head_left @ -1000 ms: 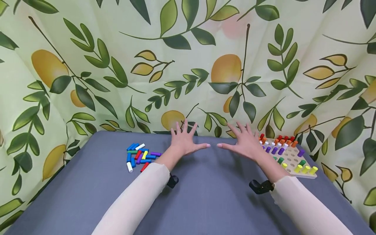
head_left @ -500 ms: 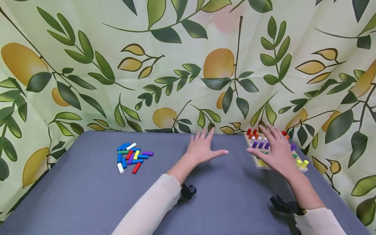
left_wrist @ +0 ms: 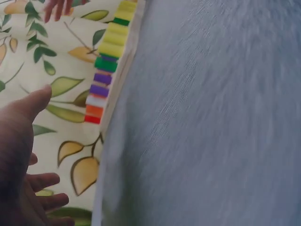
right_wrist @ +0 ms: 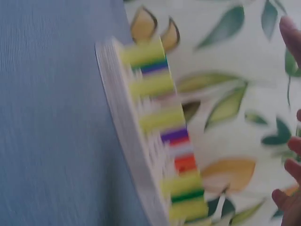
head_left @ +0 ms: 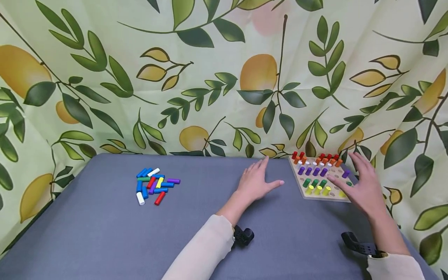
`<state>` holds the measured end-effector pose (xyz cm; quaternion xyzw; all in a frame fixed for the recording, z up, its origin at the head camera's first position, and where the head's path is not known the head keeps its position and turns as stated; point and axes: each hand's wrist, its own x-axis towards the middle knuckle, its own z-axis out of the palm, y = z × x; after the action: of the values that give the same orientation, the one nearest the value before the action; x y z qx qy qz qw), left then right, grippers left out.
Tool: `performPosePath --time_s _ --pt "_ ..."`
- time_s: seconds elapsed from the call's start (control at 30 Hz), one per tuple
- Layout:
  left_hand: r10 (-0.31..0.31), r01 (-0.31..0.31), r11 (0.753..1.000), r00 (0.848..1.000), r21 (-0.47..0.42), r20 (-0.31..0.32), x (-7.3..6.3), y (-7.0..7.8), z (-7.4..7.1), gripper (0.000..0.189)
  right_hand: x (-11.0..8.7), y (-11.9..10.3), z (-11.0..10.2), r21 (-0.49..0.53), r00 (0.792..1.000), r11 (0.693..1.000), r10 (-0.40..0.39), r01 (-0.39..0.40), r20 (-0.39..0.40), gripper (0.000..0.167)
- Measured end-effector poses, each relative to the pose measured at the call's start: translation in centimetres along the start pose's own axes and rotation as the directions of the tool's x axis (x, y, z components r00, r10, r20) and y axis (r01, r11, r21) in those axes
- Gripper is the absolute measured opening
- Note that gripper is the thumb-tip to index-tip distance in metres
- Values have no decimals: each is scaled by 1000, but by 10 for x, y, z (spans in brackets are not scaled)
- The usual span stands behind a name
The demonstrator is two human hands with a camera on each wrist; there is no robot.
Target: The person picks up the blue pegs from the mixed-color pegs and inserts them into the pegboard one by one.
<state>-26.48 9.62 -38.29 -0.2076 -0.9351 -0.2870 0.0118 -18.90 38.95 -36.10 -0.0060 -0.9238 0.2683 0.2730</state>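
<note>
A light wooden pegboard [head_left: 325, 199] lies at the back right of the table, with rows of red, orange, white, purple, green and yellow pegs standing in it. My right hand [head_left: 365, 188] is over its right side, fingers spread and thumb out, and covers part of that edge. To the left of the board my left hand [head_left: 254, 183] hovers with fingers extended and thumb pointing toward it. Neither hand holds anything. In the left wrist view, the board [left_wrist: 123, 70] stands beyond the thumb. The right wrist view shows yellow pegs [right_wrist: 157, 120] along the near edge, blurred.
Loose pegs [head_left: 167, 185] in blue, white, red, purple, yellow and green lie in a cluster on the left of the grey table [head_left: 210, 171]. Behind the table hangs a leaf-and-fruit patterned cloth [head_left: 210, 35]. Each wrist wears a black camera mount [head_left: 243, 236].
Both hands have moved right, the right one reaching the board's far side and the left one following. The view has turned slightly right. The pegs stay as they were.
</note>
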Motion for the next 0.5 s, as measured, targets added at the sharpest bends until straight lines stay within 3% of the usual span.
performPosePath --time_s 0.23,0.4,0.5 --pt "-36 35 996 999 -81 -21 2 14 27 91 -12 47 -18 -28 990 990 140 -139 24 90" --pt "-67 66 992 998 -109 -6 2 17 40 93 -21 74 -15 -20 970 976 220 -219 107 92" --pt "-65 65 990 998 -124 1 5 22 45 94 -23 85 -11 45 956 962 263 -271 133 88"
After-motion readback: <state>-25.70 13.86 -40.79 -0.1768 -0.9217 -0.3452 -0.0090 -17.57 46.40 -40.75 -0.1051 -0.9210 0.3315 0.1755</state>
